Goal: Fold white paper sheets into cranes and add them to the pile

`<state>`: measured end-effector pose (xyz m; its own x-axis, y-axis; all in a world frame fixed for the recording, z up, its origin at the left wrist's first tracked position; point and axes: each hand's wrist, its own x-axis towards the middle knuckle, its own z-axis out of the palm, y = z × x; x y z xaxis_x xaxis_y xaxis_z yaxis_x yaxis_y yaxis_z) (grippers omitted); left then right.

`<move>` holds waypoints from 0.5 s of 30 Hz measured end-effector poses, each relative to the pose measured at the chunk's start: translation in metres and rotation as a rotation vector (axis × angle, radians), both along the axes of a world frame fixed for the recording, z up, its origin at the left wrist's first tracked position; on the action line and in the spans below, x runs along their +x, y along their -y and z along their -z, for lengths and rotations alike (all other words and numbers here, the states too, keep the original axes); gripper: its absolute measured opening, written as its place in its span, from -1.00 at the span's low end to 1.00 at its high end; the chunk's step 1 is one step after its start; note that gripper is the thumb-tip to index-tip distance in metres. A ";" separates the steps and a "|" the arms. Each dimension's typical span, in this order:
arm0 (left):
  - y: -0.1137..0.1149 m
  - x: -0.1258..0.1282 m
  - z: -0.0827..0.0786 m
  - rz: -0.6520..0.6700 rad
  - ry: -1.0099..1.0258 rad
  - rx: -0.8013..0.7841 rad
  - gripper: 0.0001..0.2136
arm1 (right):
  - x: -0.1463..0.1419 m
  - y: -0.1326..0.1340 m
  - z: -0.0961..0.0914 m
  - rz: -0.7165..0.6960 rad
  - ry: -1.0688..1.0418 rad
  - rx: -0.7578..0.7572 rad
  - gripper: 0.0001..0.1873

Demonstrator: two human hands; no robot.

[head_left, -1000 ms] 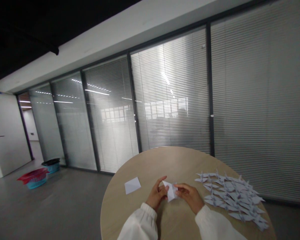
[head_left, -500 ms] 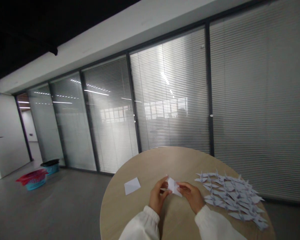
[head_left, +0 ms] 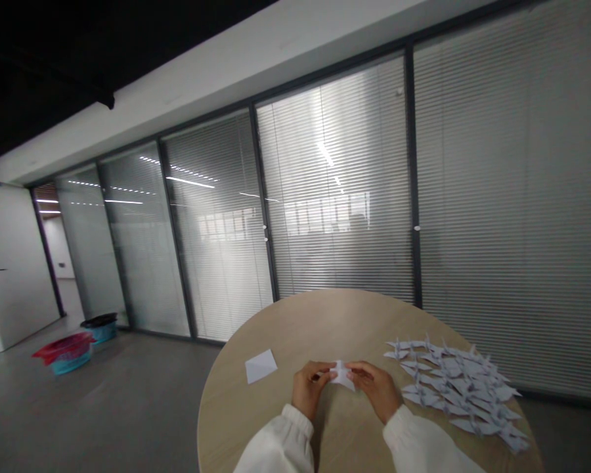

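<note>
Between my two hands is a small piece of folded white paper [head_left: 343, 377], held just above the round wooden table. My left hand [head_left: 309, 387] pinches its left edge between thumb and fingers. On the other side, my right hand [head_left: 377, 387] grips the right edge in the same way. The fingertips hide part of the folds. To the left lies a flat white paper sheet [head_left: 261, 366] with a diagonal crease. Many folded paper cranes [head_left: 453, 381] sit in close rows to the right of my right hand.
The round wooden table [head_left: 325, 315] has its curved far edge near a glass partition with blinds [head_left: 339, 249]. On the floor at left stand two blue bins, one with a red liner [head_left: 64, 351], one with a black liner [head_left: 98, 322]. A white door [head_left: 14, 276] stands at far left.
My left fingers have come down and closed on the paper's edge. The folded paper has turned and looks flatter and narrower at the top. The cranes and the sheet stay put.
</note>
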<state>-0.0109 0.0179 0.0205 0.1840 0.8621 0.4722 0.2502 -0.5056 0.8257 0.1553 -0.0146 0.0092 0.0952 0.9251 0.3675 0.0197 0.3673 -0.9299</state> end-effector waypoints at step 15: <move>-0.001 0.002 0.002 -0.032 0.028 0.120 -0.83 | 0.000 -0.002 0.003 0.086 0.219 0.109 -0.69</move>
<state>-0.0090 0.0192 0.0184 0.1421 0.8042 0.5771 0.2456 -0.5934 0.7665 0.1551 -0.0125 0.0060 0.0790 0.8710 0.4849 0.2523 0.4532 -0.8550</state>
